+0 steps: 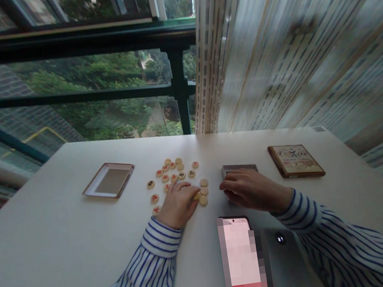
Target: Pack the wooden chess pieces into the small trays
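Note:
Several round wooden game pieces (172,172) with red or black marks lie scattered on the white table (48,239). My left hand (178,202) rests palm down on the near edge of the pile, fingers curled over a few plain pieces (203,191). My right hand (249,188) lies over a small grey box (239,168), fingers bent against its near side. Both arms wear blue-striped sleeves.
An open box lid (109,180) lies at the left, a printed brown box (295,160) at the right. A phone (241,260) stands near me at the centre. Behind the table are a window railing (176,88) and a striped curtain (288,44).

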Tool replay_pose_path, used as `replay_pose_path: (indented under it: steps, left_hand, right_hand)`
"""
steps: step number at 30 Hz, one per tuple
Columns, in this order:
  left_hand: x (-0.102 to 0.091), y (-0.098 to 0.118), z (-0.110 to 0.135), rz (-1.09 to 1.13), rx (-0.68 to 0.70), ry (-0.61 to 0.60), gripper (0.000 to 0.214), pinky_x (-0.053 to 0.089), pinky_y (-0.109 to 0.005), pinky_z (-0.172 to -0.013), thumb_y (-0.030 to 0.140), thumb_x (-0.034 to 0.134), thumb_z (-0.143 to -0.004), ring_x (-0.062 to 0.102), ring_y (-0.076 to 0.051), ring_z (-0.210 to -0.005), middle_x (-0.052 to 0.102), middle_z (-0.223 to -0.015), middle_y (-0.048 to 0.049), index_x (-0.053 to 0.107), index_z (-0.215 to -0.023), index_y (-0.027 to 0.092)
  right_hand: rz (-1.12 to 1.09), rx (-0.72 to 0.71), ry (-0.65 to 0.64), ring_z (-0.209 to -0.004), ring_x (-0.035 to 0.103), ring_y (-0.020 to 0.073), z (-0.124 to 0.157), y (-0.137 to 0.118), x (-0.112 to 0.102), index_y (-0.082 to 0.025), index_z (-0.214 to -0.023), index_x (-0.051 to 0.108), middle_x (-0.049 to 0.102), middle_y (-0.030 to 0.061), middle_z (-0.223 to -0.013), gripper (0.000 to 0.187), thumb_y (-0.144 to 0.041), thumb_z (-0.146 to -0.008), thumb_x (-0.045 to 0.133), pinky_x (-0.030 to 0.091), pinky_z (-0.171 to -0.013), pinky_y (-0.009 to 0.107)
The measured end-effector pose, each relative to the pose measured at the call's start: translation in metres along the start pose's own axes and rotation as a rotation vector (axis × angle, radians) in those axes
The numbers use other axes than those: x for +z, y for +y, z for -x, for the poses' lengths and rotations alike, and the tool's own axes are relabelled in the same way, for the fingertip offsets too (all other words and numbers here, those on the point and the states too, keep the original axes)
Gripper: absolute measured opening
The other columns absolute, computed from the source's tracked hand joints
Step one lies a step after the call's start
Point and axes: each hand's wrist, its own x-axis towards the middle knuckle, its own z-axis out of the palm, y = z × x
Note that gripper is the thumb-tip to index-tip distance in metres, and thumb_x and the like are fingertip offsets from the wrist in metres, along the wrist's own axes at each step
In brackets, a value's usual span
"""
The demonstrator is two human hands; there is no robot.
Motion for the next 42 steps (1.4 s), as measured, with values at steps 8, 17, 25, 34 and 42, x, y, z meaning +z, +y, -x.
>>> replay_pose_path:
  steps: [8, 17, 25, 34, 42]
  left_hand:
    - [-0.001, -0.002, -0.001, 0.027, 0.015, 0.017, 0.024, 0.027, -0.051, -0.1, 0.017, 0.054, -0.076, 0.054, -0.022, -0.098, 0.065, -0.094, -0.0068, 0.06, -0.099, 0.018]
    - [-0.012, -0.004, 0.003, 0.499, -0.242, 0.198, 0.027, 0.046, -0.037, -0.084, 0.029, 0.059, -0.076, 0.058, -0.02, -0.094, 0.064, -0.101, -0.0068, 0.061, -0.1, 0.02]
    - [-0.013, -0.01, 0.0, 1.189, -0.528, 0.302, 0.034, 0.048, -0.032, -0.083, 0.031, 0.071, -0.064, 0.062, -0.018, -0.09, 0.068, -0.097, -0.0079, 0.064, -0.092, 0.015]
    - [-0.007, -0.007, 0.001, 1.432, -0.651, 0.354, 0.032, 0.049, -0.031, -0.081, 0.031, 0.074, -0.061, 0.063, -0.014, -0.078, 0.07, -0.088, -0.0062, 0.068, -0.088, 0.015]
    - [-0.01, -0.002, -0.001, 1.514, -0.711, 0.324, 0.031, 0.051, -0.031, -0.08, 0.03, 0.073, -0.061, 0.063, -0.014, -0.076, 0.07, -0.086, -0.0066, 0.069, -0.087, 0.013]
  right_hand:
    - [0.01, -0.025, 0.0, -0.074, 0.051, 0.0146, -0.005, -0.001, 0.004, -0.017, -0.094, 0.059, 0.06, 0.0062, -0.082, 0.019, -0.017, -0.085, 0.042, 0.032, -0.064, 0.027]
    - [0.007, -0.028, 0.017, -0.074, 0.052, 0.0147, -0.006, -0.003, 0.006, -0.017, -0.095, 0.058, 0.06, 0.0064, -0.081, 0.019, -0.015, -0.084, 0.043, 0.033, -0.065, 0.027]
    - [0.024, -0.017, 0.035, -0.077, 0.052, 0.0149, -0.012, -0.007, 0.004, -0.017, -0.096, 0.057, 0.06, 0.0069, -0.084, 0.019, -0.016, -0.085, 0.041, 0.034, -0.066, 0.027]
    - [0.041, -0.03, 0.114, -0.073, 0.05, 0.0143, -0.021, -0.013, 0.001, -0.015, -0.094, 0.056, 0.059, 0.0071, -0.081, 0.018, -0.018, -0.086, 0.04, 0.033, -0.067, 0.027]
    - [-0.001, -0.022, 0.183, -0.079, 0.051, 0.0159, -0.037, -0.021, 0.001, -0.016, -0.099, 0.056, 0.06, 0.0086, -0.087, 0.02, -0.022, -0.088, 0.04, 0.035, -0.069, 0.028]
